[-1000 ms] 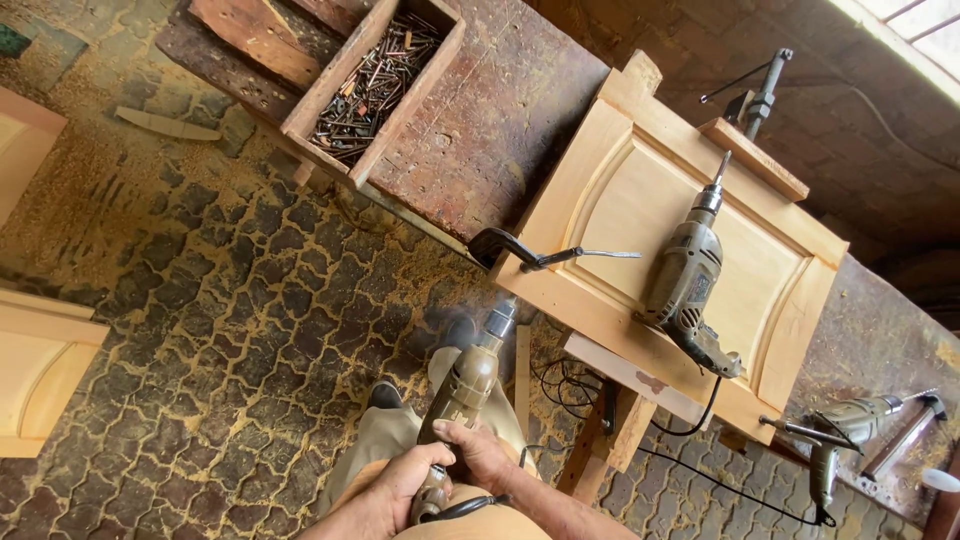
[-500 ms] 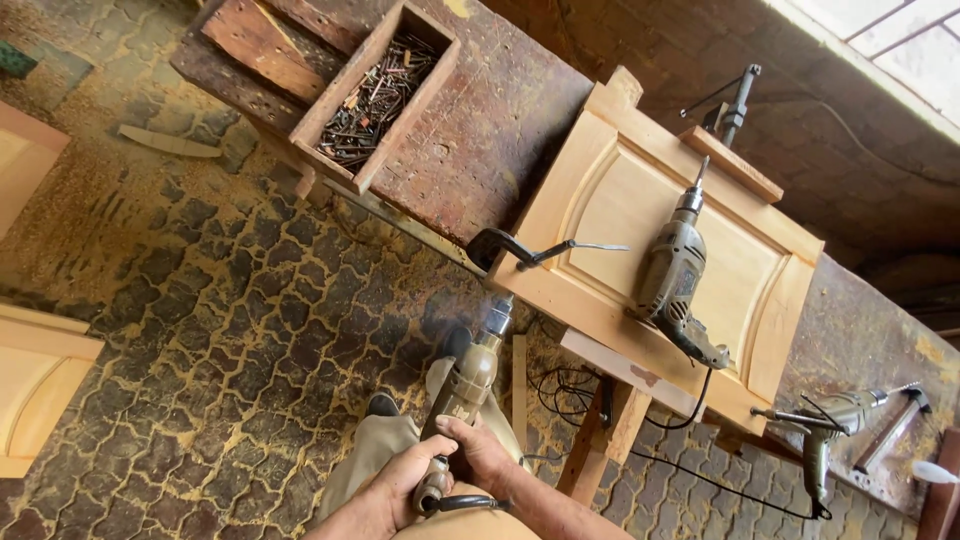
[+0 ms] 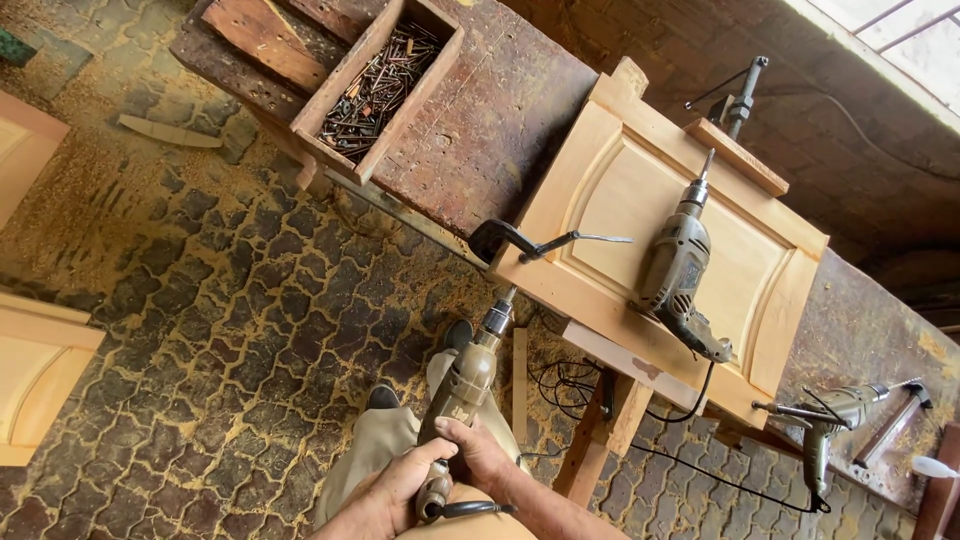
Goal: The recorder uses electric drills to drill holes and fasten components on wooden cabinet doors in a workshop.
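Observation:
Both hands hold a tan corded electric drill point(image 3: 462, 390) low in the head view, its bit pointing up toward the edge of a light wooden cabinet door point(image 3: 610, 190). My left hand point(image 3: 395, 490) wraps the drill's rear grip. My right hand point(image 3: 482, 452) closes on the body just ahead of it. The door lies flat on a worn workbench point(image 3: 490, 120), held by a black clamp point(image 3: 515, 240) at its near edge. A second grey drill point(image 3: 675, 265) rests on the door panel.
A wooden box of nails and screws point(image 3: 375, 85) sits on the bench at upper left. A third drill point(image 3: 830, 415) and a hammer point(image 3: 895, 415) lie at right. Cabinet doors point(image 3: 35, 375) rest on the sawdust-covered paved floor. Cables hang below the bench.
The drill and both hands have shifted slightly up toward the door's edge; the view has drifted a little. The grip is unchanged.

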